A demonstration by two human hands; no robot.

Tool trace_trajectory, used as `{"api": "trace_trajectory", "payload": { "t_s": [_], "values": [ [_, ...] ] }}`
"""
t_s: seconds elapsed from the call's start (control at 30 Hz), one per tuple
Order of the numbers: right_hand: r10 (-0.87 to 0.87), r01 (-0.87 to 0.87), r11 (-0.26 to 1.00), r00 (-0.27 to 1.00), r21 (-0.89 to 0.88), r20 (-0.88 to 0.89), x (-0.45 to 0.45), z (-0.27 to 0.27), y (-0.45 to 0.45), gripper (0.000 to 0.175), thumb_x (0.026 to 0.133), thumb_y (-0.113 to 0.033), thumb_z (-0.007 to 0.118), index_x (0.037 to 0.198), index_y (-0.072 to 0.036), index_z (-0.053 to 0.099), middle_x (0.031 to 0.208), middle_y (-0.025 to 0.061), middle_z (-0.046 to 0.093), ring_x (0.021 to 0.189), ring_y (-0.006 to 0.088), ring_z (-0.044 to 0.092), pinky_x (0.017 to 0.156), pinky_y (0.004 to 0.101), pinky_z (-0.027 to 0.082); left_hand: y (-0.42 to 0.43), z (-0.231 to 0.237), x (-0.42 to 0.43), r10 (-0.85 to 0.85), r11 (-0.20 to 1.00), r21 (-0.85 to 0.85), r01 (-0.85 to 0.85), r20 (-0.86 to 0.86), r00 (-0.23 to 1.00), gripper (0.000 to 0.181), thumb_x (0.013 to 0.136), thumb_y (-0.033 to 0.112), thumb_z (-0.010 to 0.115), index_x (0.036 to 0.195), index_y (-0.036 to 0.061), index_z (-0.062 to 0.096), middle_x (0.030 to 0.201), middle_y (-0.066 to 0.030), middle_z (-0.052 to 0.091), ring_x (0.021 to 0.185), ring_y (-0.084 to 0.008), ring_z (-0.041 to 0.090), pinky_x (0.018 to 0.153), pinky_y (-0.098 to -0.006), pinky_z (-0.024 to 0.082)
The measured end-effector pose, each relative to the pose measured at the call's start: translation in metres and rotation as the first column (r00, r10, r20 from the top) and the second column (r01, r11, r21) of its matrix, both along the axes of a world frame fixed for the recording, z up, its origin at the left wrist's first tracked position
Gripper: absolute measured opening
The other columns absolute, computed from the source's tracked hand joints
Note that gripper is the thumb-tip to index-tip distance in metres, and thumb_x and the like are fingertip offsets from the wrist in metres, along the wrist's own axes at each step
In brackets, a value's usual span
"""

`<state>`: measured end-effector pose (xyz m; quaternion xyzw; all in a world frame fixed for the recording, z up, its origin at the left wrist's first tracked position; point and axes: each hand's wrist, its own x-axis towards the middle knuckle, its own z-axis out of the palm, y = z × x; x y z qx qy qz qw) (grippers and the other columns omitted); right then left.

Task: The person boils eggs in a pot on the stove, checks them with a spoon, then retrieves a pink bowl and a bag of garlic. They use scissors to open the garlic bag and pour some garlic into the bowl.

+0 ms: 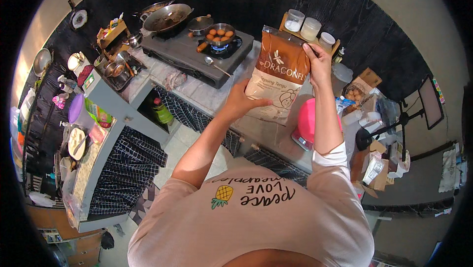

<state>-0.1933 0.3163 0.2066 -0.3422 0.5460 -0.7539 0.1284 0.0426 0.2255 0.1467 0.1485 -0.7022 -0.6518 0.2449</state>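
Observation:
A sealed-looking brown and cream plastic bag of flour (278, 76), printed with a dragonfly emblem, is held upright above the counter between both hands. My left hand (245, 100) clasps its lower left side, with the thumb across the front. My right hand (320, 60) pinches the upper right edge near the top seal. Partly behind my right forearm, a bright pink bowl (307, 119) rests on a small digital kitchen scale (302, 141). The bag hides part of the counter behind it.
Several brown eggs (220, 34) sit in a pan (230, 41) over a blue flame on the gas stove (173, 51). A spoon (216, 65) lies at the stove's front. Lidded jars (310, 29) line a wooden rack. A stand with a screen (430, 102) and open cartons (377, 176) crowd the right.

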Motion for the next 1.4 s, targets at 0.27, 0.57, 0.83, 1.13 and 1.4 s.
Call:
{"api": "trace_trajectory", "payload": {
  "t_s": [0.27,0.57,0.83,1.13,1.4],
  "values": [
    [-0.090,0.107,0.991,0.978,0.082,-0.186,0.006,0.005,-0.001,0.019,0.084,-0.011,0.069,0.096,0.003,0.069,0.086,0.0060,0.069,0.076,0.0110,0.060,0.070,0.0248,0.046,-0.001,0.008,0.008,-0.050,0.980,0.193,0.048,0.007,0.999,0.063,0.061,0.013,0.088,0.113,-0.0043,0.059,0.106,-0.0129,0.067,0.096,-0.0188,0.064,0.087,-0.0314,0.050],
    [-0.093,0.113,0.985,0.985,0.133,-0.148,0.010,0.002,-0.006,0.018,0.084,-0.012,0.070,0.095,0.002,0.070,0.085,0.0056,0.069,0.076,0.0109,0.060,0.068,0.0250,0.047,-0.004,0.003,0.012,-0.071,0.961,0.268,0.062,0.022,0.997,0.062,0.062,0.010,0.087,0.115,-0.0039,0.058,0.106,-0.0126,0.067,0.096,-0.0187,0.064,0.089,-0.0315,0.049],
    [-0.093,0.117,0.984,0.981,0.138,-0.171,0.010,-0.016,-0.012,0.015,0.087,-0.010,0.067,0.095,0.003,0.068,0.085,0.0034,0.068,0.071,0.0076,0.059,0.066,0.0213,0.047,-0.004,-0.009,0.015,-0.041,0.953,0.299,0.042,-0.009,0.999,0.062,0.061,0.009,0.086,0.115,-0.0039,0.058,0.106,-0.0123,0.067,0.095,-0.0179,0.064,0.088,-0.0312,0.049],
    [-0.030,0.027,0.995,0.999,0.095,0.028,0.021,-0.041,-0.014,0.016,0.088,-0.011,0.067,0.097,0.002,0.068,0.087,0.0026,0.067,0.074,0.0072,0.059,0.068,0.0215,0.047,-0.007,-0.019,0.031,-0.023,0.963,0.269,0.015,0.027,0.999,0.062,0.062,0.008,0.084,0.117,-0.0035,0.058,0.107,-0.0121,0.067,0.099,-0.0185,0.063,0.090,-0.0309,0.047],
    [-0.021,0.015,0.997,0.998,0.079,0.066,0.035,-0.043,-0.021,0.019,0.086,-0.010,0.068,0.098,0.005,0.068,0.087,0.0072,0.068,0.078,0.0121,0.060,0.070,0.0246,0.047,-0.007,-0.018,0.041,0.027,0.950,0.311,-0.039,0.042,0.999,0.067,0.057,0.009,0.087,0.115,-0.0052,0.057,0.105,-0.0129,0.068,0.095,-0.0195,0.065,0.088,-0.0323,0.049]
  ]
}}
